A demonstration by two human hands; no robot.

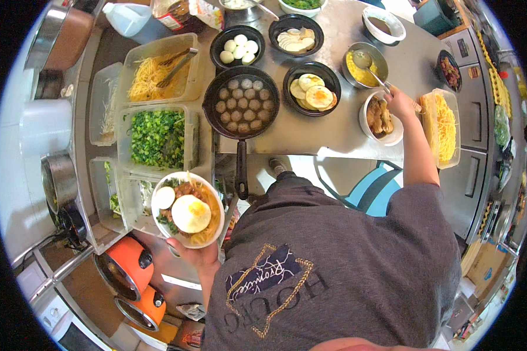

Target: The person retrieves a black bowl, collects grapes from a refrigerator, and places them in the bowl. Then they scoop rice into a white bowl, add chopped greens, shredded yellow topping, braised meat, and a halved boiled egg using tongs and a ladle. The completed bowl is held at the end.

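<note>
My left hand (194, 257) holds a white bowl (219, 225) from below, in front of my body on the left. Noodles, brown minced topping, greens, a fried egg (191, 213) and a pale egg fill it. At the right of the counter, my right hand (401, 104) is closed round the handle of a metal ladle (362, 59). The ladle's head rests over yellow food in a steel bowl (348, 77). Just below my right hand stands a white bowl (366, 127) with brown braised pieces. A box of yellow noodle-like shreds (445, 128) sits beside my right forearm.
A black pan of meatballs (242, 167) has its handle over the counter's near edge. Black bowls of fried eggs (316, 96), boiled eggs (238, 50) and pale slices (297, 41) stand behind. Boxes of noodles (149, 76) and chopped greens (155, 134) are left; a blue stool (377, 187) is below.
</note>
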